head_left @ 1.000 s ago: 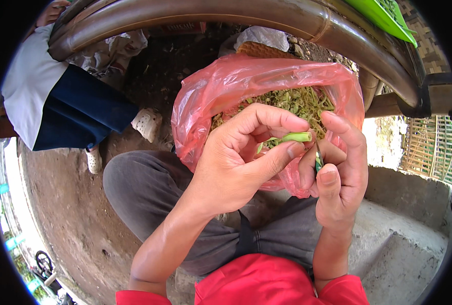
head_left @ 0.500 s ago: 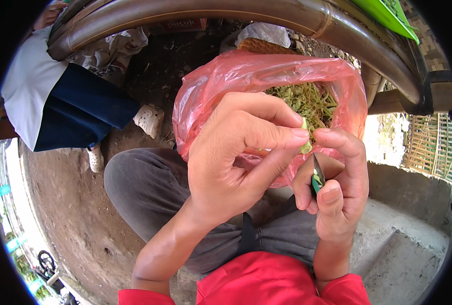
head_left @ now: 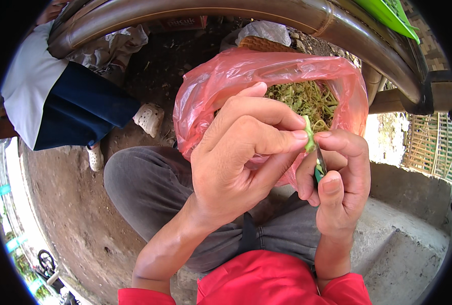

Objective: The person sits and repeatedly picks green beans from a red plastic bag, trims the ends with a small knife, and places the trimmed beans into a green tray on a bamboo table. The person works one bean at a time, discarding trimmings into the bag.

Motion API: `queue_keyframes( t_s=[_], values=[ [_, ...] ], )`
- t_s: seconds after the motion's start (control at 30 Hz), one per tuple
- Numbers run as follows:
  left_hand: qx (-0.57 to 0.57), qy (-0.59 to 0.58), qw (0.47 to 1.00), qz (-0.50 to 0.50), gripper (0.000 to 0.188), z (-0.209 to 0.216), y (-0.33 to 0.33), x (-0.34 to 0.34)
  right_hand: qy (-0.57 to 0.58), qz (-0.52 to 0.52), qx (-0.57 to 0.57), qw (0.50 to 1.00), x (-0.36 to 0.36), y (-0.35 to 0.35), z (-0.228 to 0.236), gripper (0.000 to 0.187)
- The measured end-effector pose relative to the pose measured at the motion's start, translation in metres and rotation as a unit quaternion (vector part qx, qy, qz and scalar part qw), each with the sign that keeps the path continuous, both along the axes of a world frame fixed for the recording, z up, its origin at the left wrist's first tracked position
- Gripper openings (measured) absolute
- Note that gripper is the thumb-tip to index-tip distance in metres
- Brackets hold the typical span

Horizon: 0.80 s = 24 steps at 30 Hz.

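Currently, the left hand [head_left: 231, 147] pinches a short pale-green plant piece [head_left: 309, 133], and the right hand [head_left: 342, 190] grasps a small green-handled metal knife [head_left: 321, 160] beside it. Beyond both hands, green-brown plant scraps [head_left: 307, 99] lie in a translucent pink plastic bag [head_left: 200, 112]; this piece looks unfinished.

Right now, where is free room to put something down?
Free: ground below the pale shoes, left of the grey trousers; concrete to their right. Crowded: pink bag with plant scraps, left hand and right hand in front.
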<state>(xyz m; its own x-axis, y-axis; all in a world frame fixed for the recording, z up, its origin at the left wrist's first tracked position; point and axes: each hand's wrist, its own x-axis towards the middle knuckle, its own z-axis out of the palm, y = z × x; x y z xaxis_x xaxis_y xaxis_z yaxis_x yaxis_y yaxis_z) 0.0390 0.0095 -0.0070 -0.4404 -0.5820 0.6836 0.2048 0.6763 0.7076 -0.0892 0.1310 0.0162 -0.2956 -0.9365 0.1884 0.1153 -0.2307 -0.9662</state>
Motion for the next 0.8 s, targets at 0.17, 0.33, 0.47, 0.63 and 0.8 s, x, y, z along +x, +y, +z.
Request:
queue_keyframes(
  t_s=[0.17, 0.33, 0.47, 0.63, 0.8],
  values=[
    [0.000, -0.002, 1.000, 0.000, 0.031, 0.0000, 0.0002, 0.0002, 0.000, -0.026, 0.013, 1.000, 0.0029, -0.0001, 0.0022, 0.044],
    [-0.007, -0.006, 1.000, 0.008, 0.031, 0.0006, 0.0013, -0.0007, 0.011, -0.017, 0.014, 1.000, 0.0015, -0.0006, 0.0040, 0.042],
    [-0.015, -0.011, 1.000, 0.009, 0.030, 0.0007, 0.0003, -0.0001, 0.012, -0.013, 0.014, 1.000, 0.0001, -0.0013, 0.0027, 0.040],
    [-0.024, -0.008, 1.000, 0.015, 0.028, -0.0004, 0.0000, -0.0015, 0.006, -0.002, 0.002, 1.000, -0.0025, -0.0020, -0.0009, 0.036],
    [-0.017, -0.009, 1.000, 0.018, 0.026, -0.0012, 0.0008, -0.0034, -0.013, -0.012, 0.022, 1.000, -0.0060, -0.0032, -0.0053, 0.031]
  ],
)
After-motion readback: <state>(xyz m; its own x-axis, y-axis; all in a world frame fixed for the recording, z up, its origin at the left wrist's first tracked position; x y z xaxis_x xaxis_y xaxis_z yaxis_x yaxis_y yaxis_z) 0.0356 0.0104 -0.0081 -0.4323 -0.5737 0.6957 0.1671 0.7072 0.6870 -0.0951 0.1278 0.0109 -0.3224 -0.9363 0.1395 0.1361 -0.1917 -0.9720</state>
